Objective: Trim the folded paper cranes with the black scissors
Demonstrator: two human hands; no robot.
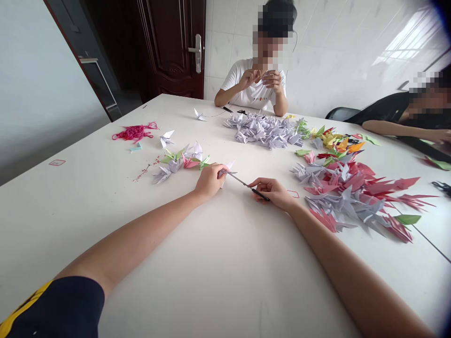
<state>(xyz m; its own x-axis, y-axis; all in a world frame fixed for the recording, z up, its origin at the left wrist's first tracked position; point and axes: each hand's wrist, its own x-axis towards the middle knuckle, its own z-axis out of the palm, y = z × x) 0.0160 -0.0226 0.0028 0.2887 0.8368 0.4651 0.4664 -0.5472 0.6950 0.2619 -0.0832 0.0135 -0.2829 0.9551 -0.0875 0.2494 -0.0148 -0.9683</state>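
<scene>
Left hand [210,180] pinching paper crane [229,166], right hand [276,192] closed on needle [243,182] — tip at crane

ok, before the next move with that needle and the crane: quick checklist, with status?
1. Left hand pinching the paper crane: ok.
2. Right hand holding the needle by its black handle: ok.
3. Needle tip at the paper crane: ok. Whether it has gone through: cannot tell.
4. Left hand out of the tip's line: cannot tell, the tip ends right at it.
5. Bare table under both hands: ok.
6. Row of cranes beyond the left hand and crane pile beside the right hand, both apart from the needle: ok.
</scene>
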